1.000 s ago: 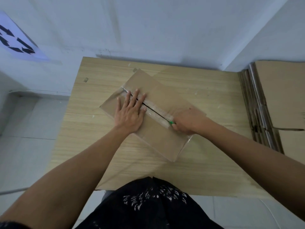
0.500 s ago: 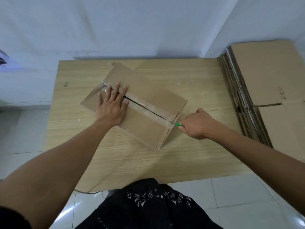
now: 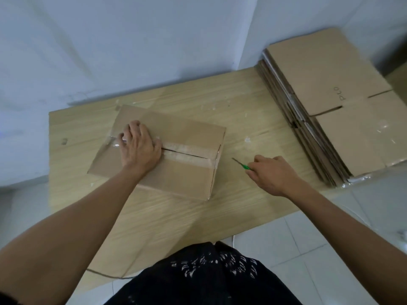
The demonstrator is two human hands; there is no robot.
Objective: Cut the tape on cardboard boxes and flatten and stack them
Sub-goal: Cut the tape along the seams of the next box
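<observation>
From the head view, the left hand [image 3: 139, 148] lies palm down on top of the brown cardboard box [image 3: 176, 175]. Its fingers are a little bent and reach toward the left end of the box. It holds nothing; it just presses on the box.

The right hand [image 3: 273, 175] is curled around a small cutter with a green handle [image 3: 243, 165]. It is near the right side of the box and does not touch it. The thin blade points at the box.

The box sits on the light wooden table [image 3: 171, 219]. A strip of clear shiny tape [image 3: 191, 150] runs along the top of the box. A dark slit shows in the tape, from the left hand to the right edge of the box.

Well to the right of the box lies a stack of flat brown cardboard boxes [image 3: 326, 89]. The top one has small hand-written letters [image 3: 339, 93], too blurry to read for sure.
</observation>
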